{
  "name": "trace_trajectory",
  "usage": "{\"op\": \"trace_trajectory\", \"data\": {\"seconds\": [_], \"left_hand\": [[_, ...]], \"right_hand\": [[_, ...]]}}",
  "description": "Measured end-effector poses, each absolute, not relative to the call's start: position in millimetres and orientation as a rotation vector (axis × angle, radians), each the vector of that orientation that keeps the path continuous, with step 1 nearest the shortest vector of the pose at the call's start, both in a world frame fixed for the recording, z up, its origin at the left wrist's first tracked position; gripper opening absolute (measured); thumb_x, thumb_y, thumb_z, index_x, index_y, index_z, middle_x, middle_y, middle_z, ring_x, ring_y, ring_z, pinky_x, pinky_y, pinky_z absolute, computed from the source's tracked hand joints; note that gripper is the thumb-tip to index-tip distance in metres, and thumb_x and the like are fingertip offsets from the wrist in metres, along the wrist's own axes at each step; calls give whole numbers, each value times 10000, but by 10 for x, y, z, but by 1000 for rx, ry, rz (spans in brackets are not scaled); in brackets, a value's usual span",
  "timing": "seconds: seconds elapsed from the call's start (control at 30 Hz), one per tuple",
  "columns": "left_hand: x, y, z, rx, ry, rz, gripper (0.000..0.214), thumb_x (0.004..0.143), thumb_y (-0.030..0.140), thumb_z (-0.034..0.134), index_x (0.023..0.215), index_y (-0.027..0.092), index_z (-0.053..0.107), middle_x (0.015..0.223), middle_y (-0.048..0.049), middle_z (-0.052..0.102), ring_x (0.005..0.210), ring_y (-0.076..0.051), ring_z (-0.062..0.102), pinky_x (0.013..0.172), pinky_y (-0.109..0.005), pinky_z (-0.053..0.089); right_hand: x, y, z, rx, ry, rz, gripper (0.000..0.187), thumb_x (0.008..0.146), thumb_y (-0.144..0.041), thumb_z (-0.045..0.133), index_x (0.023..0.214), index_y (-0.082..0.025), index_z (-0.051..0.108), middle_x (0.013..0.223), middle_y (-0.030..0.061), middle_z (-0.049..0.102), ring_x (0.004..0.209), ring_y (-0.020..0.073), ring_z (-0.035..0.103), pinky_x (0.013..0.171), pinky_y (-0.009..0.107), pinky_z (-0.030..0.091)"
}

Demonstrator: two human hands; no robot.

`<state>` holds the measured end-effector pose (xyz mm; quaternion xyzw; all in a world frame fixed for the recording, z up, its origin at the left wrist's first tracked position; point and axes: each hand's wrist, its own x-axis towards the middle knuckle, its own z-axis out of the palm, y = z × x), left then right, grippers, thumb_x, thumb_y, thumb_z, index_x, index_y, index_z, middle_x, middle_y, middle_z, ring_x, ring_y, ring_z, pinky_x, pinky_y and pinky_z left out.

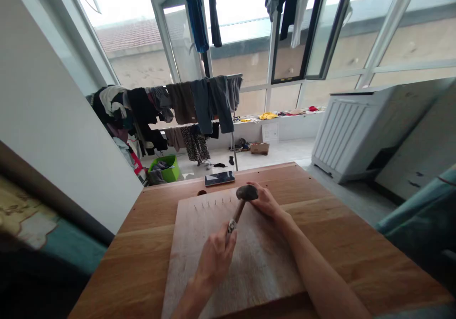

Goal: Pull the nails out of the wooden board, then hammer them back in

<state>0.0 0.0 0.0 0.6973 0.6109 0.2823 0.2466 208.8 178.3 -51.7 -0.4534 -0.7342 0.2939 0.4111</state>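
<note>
1. Step in hand, as judged: nailing into the board [256, 266], at the right end of the row of nails [212, 204] along its far edge.
2. Left hand [215, 257], lower centre of the frame, is clamped round the lower end of the hammer [238, 210] handle. The dark head sits low over the board's far edge, upper centre.
3. Right hand [265, 200] rests on the board with its fingers touching the hammer head. The fingers are curled in; I cannot tell whether they pinch a nail or merely steady the head, since the head hides the fingertips.
4. A blow from here calls for the right fingers to be clear of the head, or to hold only the shank well below it. It also calls for a square face and a short, light first tap.
5. The board lies flat on the bench [356, 243] and seems unclamped. It may shift under blows.
6. A phone [220, 178] lies on the bench just beyond the board, near the strike line, so it is at risk from a glancing blow.
7. Background, upper half: a drying rack [199, 102] full of clothes, a green basket [167, 167] on the floor and a white cabinet [356, 129] at right. All are well apart from the work.
</note>
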Motion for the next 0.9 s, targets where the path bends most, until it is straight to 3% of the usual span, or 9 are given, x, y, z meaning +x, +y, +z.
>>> {"op": "trace_trajectory", "data": {"seconds": [0.13, 0.23, 0.33, 0.47, 0.63, 0.73, 0.9], "left_hand": [[-224, -166, -26, 2189, 1870, 478, 319, 1038, 335, 422, 1283, 233, 598, 927, -55, 746, 821, -214, 731, 673, -261, 463], [-237, -237, 6, 2331, 1952, 234, 336, 1017, 300, 496, 1344, 274, 569, 971, -40, 736, 817, -218, 736, 674, -277, 493], [-189, -297, 105, 2415, 1998, 181, 298, 993, 298, 547, 1282, 292, 619, 972, -35, 710, 849, -222, 718, 705, -298, 520], [-444, -408, 58, 2490, 1954, 413, 210, 990, 323, 532, 1100, 278, 704, 1023, -58, 696, 971, -227, 674, 830, -352, 546], [-1354, -523, -415, 2244, 2184, 881, 406, 967, 492, 466, 1172, 238, 707, 1249, -107, 692, 1133, -307, 656, 956, -504, 552], [-1624, -550, -550, 2019, 2134, 966, 489, 960, 542, 437, 1232, 218, 684, 1191, -83, 738, 1109, -273, 692, 956, -438, 577], [-1234, -496, -407, 1963, 2039, 963, 478, 928, 536, 498, 1213, 213, 704, 1118, -96, 749, 1061, -281, 707, 954, -441, 573]], "right_hand": [[2150, 1809, -530, -1105, -1855, 842, 585, 752, -188, 654, 1327, -161, 550, 926, 61, 759, 843, 200, 723, 825, 327, 575], [2192, 1864, -526, -1117, -1848, 865, 556, 779, -145, 573, 1333, -178, 539, 968, 72, 764, 907, 197, 737, 891, 356, 579], [2246, 1881, -498, -1175, -1836, 825, 520, 792, -125, 532, 1308, -186, 558, 1011, 92, 753, 942, 206, 733, 904, 389, 584], [2410, 1589, -451, -1257, -1850, 720, 463, 809, -144, 543, 1267, -180, 604, 1108, 122, 721, 1020, 238, 706, 917, 431, 577], [2619, 646, -493, -1300, -1992, 528, 331, 931, -296, 554, 1236, -251, 673, 1316, 98, 656, 1272, 274, 584, 1110, 477, 447], [2628, 182, -543, -1369, -2139, 311, 362, 985, -374, 531, 1320, -282, 634, 1393, 73, 632, 1377, 272, 499, 1147, 486, 413], [2775, 90, -559, -1511, -2141, 144, 332, 1004, -353, 468, 1250, -253, 667, 1351, 69, 668, 1366, 265, 518, 1116, 480, 447]]}}
